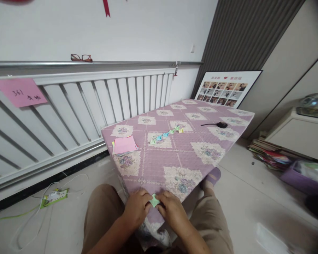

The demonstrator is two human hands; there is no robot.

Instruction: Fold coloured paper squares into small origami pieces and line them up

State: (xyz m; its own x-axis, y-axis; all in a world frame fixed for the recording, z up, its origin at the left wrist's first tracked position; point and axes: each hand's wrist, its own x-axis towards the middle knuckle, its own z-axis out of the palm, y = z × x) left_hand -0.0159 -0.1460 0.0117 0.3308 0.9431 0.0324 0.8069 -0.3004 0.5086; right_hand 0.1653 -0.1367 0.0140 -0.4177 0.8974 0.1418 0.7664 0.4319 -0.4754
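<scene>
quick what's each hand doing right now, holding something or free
Left hand: closed, holding one side of the folded green paper.
Right hand: closed, holding the paper's other side.

A white radiator (pixel 81 109) lines the white wall (pixel 143 31).

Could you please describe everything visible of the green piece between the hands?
The green piece is small, pale, apparently folded paper, with a pointed lower corner and a crease. The left hand and right hand hold it from either side, over the near end of the tablecloth; whether it touches the cloth is unclear.
</scene>
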